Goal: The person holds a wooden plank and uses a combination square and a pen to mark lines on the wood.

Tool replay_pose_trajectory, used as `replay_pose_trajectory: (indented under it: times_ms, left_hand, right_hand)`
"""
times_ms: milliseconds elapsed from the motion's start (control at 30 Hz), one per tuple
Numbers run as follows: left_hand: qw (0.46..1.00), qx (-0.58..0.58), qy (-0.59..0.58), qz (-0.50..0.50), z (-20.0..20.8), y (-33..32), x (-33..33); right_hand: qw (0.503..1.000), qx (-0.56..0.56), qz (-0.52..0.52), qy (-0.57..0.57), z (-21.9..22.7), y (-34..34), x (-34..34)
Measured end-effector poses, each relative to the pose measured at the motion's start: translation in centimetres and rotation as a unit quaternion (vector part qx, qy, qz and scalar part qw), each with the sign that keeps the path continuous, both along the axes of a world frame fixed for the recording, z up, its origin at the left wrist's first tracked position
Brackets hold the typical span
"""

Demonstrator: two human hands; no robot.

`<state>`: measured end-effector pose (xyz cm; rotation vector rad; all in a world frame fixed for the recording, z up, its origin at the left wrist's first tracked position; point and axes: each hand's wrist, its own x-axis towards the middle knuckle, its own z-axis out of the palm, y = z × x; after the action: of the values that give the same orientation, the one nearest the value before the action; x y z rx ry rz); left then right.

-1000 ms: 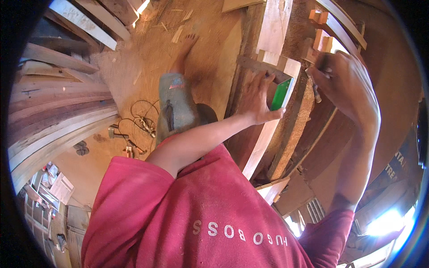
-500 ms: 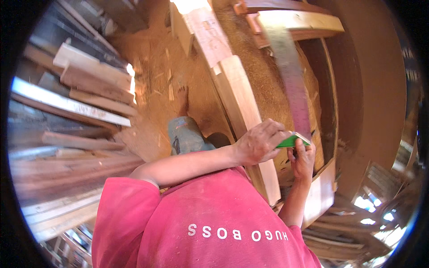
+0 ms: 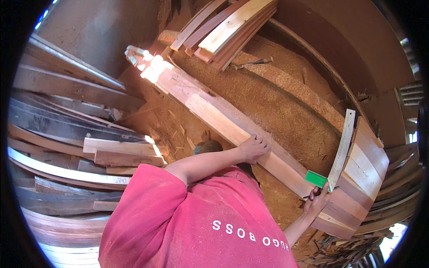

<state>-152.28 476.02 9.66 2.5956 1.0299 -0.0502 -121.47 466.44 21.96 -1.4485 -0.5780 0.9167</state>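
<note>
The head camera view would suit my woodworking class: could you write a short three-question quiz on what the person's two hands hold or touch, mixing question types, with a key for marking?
1. What does the right hand hold?
A) a thin wooden-handled tool
B) an L-shaped square with a green handle and a silver metal blade
C) a stack of wooden boards

2. True or false: the left hand rests on the long pale wooden beam.

3. Which part of the square looks longer, its handle or its blade?

Key:
1. B
2. True
3. The blade
</note>
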Motion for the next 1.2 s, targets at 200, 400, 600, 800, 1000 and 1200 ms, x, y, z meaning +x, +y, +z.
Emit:
replay_pose_trajectory:
  times_ms: [200, 400, 600, 800, 1000, 1200]
  left_hand:
    - [0.999, 0.016, 0.002, 0.043, 2.5, 1.5, -6.1]
    - [0.962, 0.028, -0.08, 0.26, 5.5, 4.3, -19.4]
    - [0.875, -0.004, -0.123, 0.468, 4.3, 6.6, -33.2]
    - [0.772, -0.077, -0.158, 0.611, 0.5, 8.4, -42.8]
    - [0.758, -0.052, -0.165, 0.629, -3.6, 15.2, -51.7]
    - [0.767, -0.029, -0.032, 0.64, -6.0, 32.4, -56.5]
  right_hand:
    - [0.997, 0.013, -0.082, -0.007, -0.7, -0.6, -1.8]
    - [0.992, 0.016, -0.125, 0.02, -0.5, 4.1, -7.1]
    - [0.989, 0.002, -0.135, 0.052, -1.0, 12.5, -17.2]
    - [0.985, -0.07, -0.144, 0.071, -3.1, 16.8, -27.2]
    - [0.972, -0.167, -0.162, 0.026, -3.6, 15.6, -33.2]
    - [0.963, -0.206, -0.175, 0.015, -4.0, 15.6, -36.2]
